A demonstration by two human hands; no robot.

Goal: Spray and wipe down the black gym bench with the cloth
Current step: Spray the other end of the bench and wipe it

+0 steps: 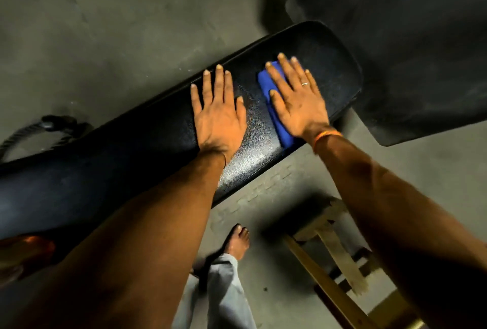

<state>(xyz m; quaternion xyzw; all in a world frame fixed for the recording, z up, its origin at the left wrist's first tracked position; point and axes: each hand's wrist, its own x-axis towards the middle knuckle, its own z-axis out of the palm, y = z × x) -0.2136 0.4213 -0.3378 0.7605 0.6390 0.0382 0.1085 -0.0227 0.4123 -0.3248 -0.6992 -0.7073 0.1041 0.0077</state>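
A bare foot point(238, 241) and a loose grey trouser leg point(224, 291) stand on the floor point(105, 25), a dull grey, concrete-looking surface. Just to the right sits a frame point(328, 239) of rough pale timber bars. Two bare forearms reach forward over the bench point(147, 144), a long black pad with rounded corners. Its pebbled, leather-like skin shines between the hands. The left hand point(218, 115) lies palm-down on the pad, fingers straight and spread, gripping nothing. Beside it but apart, towards the bench's far rounded end, the right hand point(297, 102) presses flat on the cloth point(264, 85). That hand's fingers are also straight and fanned, not curled. The cloth is a folded strip of bright blue fabric, lying on the pad and showing at the fingertips and the heel of the palm. A thin ring point(305, 83) circles one finger, and an orange thread point(326, 137) wraps the wrist. Past the bench's left side lies a coil of thick twisted rope point(23, 133). At far right, a dark, matte mat point(408, 52) with a rounded corner covers the floor.
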